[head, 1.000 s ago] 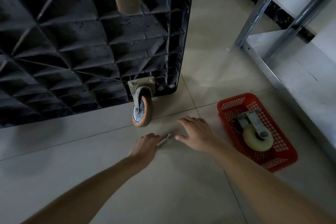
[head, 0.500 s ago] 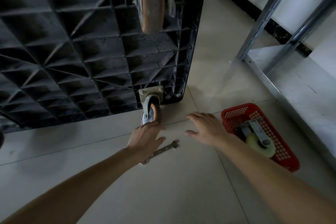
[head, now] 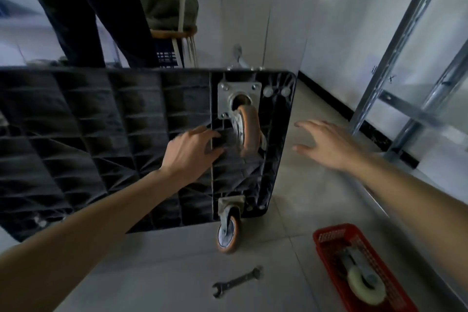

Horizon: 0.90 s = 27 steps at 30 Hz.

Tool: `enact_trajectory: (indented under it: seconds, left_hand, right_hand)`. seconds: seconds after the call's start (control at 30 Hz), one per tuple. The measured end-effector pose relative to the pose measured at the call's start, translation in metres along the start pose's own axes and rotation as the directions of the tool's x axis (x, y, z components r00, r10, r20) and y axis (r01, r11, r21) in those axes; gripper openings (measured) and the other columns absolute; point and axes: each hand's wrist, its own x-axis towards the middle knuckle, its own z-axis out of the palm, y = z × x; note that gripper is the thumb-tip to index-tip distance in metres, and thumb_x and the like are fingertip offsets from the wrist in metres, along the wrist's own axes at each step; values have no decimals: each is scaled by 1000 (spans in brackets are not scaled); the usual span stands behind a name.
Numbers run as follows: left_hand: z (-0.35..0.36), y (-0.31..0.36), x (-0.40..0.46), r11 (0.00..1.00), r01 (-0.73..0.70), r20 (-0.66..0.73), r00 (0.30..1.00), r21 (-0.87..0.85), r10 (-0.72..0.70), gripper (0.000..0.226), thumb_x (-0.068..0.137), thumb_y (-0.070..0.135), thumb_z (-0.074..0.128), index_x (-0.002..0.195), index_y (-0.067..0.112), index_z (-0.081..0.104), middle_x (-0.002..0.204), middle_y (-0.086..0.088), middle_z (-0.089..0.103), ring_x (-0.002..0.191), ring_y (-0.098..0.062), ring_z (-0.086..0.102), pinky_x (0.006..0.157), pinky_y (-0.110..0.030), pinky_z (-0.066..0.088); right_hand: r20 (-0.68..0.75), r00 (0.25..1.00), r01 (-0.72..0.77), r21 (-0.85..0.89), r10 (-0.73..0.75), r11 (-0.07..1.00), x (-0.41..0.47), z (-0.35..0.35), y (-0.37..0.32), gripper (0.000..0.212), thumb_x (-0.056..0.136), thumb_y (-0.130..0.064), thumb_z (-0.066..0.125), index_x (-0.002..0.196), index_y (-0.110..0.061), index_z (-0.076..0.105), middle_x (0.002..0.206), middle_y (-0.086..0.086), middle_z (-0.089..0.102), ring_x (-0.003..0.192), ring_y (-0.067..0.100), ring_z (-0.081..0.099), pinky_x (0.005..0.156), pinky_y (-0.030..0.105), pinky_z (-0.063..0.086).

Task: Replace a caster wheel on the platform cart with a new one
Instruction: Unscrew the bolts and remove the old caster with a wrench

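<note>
Cart underside [head: 76, 134] cut off left

no readable text, faint illegible marks on metal shelf upright [head: 391, 76]

Dim, bluish light; the white wall [head: 278, 7] behind is brightest. Motion blur smears everything. Wide-angle distortion bends the frame's edges.

Matt black plastic cart underside [head: 88, 134]; metal caster plate [head: 239, 99]; glossy floor tiles [head: 177, 273].
</note>
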Motion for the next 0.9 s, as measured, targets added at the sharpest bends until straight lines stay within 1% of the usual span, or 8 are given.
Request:
enact_trajectory:
  seconds: [0.13, 0.27, 0.37, 0.5, 0.63, 0.73, 0.83, 0.9]
  left_hand:
    - [-45, 1, 20, 999, -30, -100, 995, 20, 32, 57, 91, 55, 62, 141, 29, 55, 142, 10, 56, 126, -16, 55, 91, -35, 51]
    - [-72, 1, 37, 998, -46, -136, 989, 40, 51, 61, 91, 57, 62, 144, 30, 51, 145, 11, 53, 131, -14, 50, 98, -34, 46]
    - [-74, 4, 53, 995, -73, -144, 986, 64, 81, 59, 91, 55, 62, 143, 29, 52, 143, 10, 55, 130, -14, 51, 100, -35, 44]
    - [-63, 5, 74, 985, -117, -172, 975, 123, 137, 47, 92, 46, 65, 135, 27, 61, 136, 8, 60, 126, -15, 54, 101, -32, 40]
    - [-43, -3, 90, 974, -141, -182, 968, 176, 173, 41, 93, 39, 67, 131, 25, 64, 130, 7, 62, 122, -16, 56, 99, -30, 40]
    - [-30, -8, 100, 967, -152, -176, 966, 206, 189, 36, 88, 34, 72, 123, 23, 70, 121, 5, 66, 114, -18, 61, 93, -32, 44]
    - [-16, -12, 111, 964, -154, -238, 949, 215, 205, 34, 79, 30, 81, 112, 22, 74, 107, 5, 68, 100, -19, 67, 82, -33, 50]
    - [-9, -13, 114, 962, -170, -301, 926, 212, 230, 33, 77, 29, 84, 108, 23, 75, 101, 5, 68, 94, -18, 67, 77, -32, 51]
  right_hand:
    - [-93, 995, 43, -8, -44, 999, 17, -55, -10, 68, 94, -59, 56, 152, -27, 39, 154, -4, 43, 137, 21, 46, 107, 39, 37]
    - [-167, 982, 83, -31, -87, 996, 37, -96, -19, 69, 94, -61, 56, 151, -26, 39, 155, -5, 42, 137, 20, 46, 108, 39, 36]
    - [-188, 973, 125, -53, -133, 991, 56, -110, -33, 69, 93, -62, 55, 152, -28, 38, 156, -8, 41, 137, 19, 46, 108, 39, 36]
    - [-202, 960, 184, -63, -193, 981, 82, -108, -56, 70, 94, -59, 57, 153, -26, 36, 156, -7, 40, 138, 18, 45, 110, 36, 33]
    - [-211, 952, 220, -37, -223, 975, 107, -92, -69, 70, 94, -54, 59, 153, -25, 36, 155, -6, 41, 138, 17, 44, 111, 35, 31]
    - [-211, 948, 240, -19, -238, 971, 125, -78, -71, 69, 94, -52, 61, 153, -26, 36, 155, -8, 42, 137, 16, 45, 111, 34, 31]
    - [-226, 940, 260, -13, -256, 966, 143, -67, -71, 66, 93, -50, 64, 150, -26, 41, 149, -8, 48, 133, 16, 49, 110, 34, 32]
    - [-228, 934, 278, -14, -274, 960, 150, -61, -69, 62, 91, -50, 67, 145, -28, 48, 138, -8, 56, 125, 15, 53, 107, 34, 34]
